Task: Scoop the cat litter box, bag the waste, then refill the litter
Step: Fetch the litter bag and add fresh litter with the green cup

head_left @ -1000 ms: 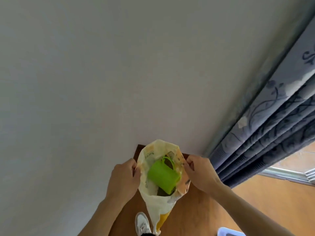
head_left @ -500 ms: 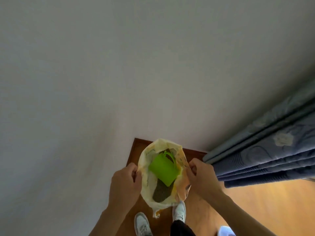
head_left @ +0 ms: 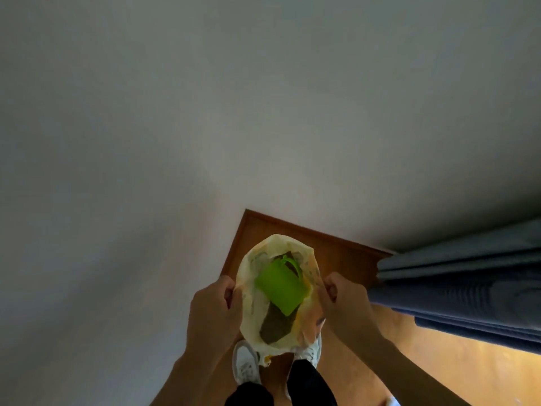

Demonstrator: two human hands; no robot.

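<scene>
Litter bag point(head_left: 251, 312) of pale, thin plastic, held open between both hands above the wooden floor point(head_left: 345, 259), near the corner where two white walls point(head_left: 146, 142) meet. Mouth pulled wide into an oval. Inside the bag: green scoop point(head_left: 279, 285), tilted, handle end toward the corner, lying on a dark mass point(head_left: 273, 325) at the bottom, probably litter, though too dim to tell for certain.

Left hand point(head_left: 212, 309) on the bag's left edge, fingers curled, grip pinching the plastic rim. Right hand point(head_left: 344, 303) on the bag's right edge, fingers likewise curled, grip pinching the rim there. Both forearms reaching up from the lower edge of the view to either side of the bag.

Directly under the bag: two white shoes point(head_left: 246, 361) and dark trouser legs point(head_left: 310, 385), partly hidden by the bag's lower end. Right of the bag: blue-grey curtain point(head_left: 456, 288) hanging in folds down to the floor, with brighter light on the floor below it.
</scene>
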